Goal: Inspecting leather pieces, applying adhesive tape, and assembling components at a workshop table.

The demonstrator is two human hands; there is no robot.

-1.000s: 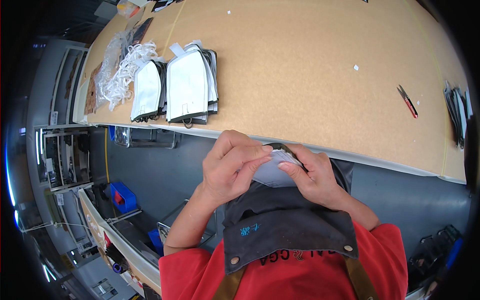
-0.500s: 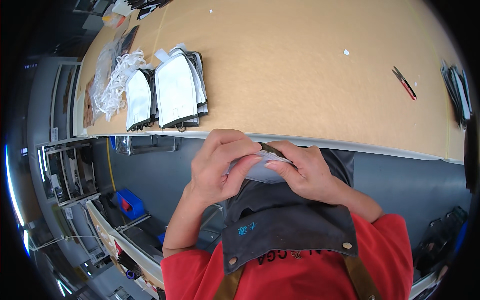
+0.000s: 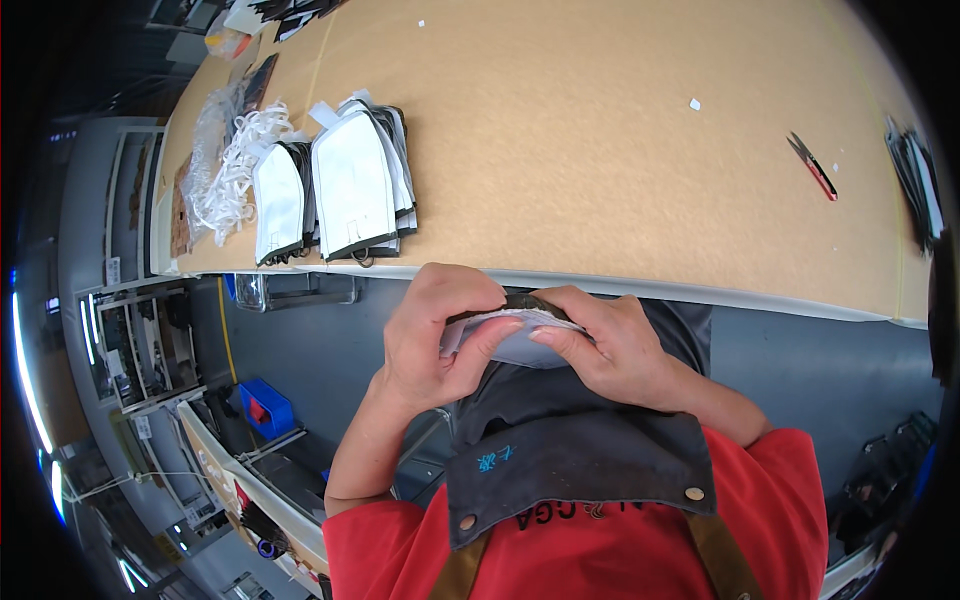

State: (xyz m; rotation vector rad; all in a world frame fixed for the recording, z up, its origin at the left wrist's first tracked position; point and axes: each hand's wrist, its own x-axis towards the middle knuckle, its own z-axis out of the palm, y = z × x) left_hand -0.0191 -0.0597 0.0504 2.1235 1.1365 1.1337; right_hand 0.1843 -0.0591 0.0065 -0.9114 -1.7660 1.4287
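Note:
My left hand (image 3: 432,335) and my right hand (image 3: 618,348) pinch a fabric panel (image 3: 525,347) between thumbs and fingers. The panel is white on the side toward me and dark along its far edge, which bows upward between the hands. Both thumbs press on the white face, while the other fingers curl behind it, partly hidden. It is held in front of the table's near edge, above my dark apron (image 3: 580,445).
On the table (image 3: 600,150), two stacks of white panels with dark edges, a small stack (image 3: 278,200) and a larger one (image 3: 352,185), lie left beside white cord (image 3: 240,175). Thread snips (image 3: 812,165) and dark pieces (image 3: 912,185) are at right. A blue bin (image 3: 265,408) stands below.
My left fingers have drawn back a little from the panel's far edge, so more of its dark rim shows. The panel now bows more. My right hand has barely moved.

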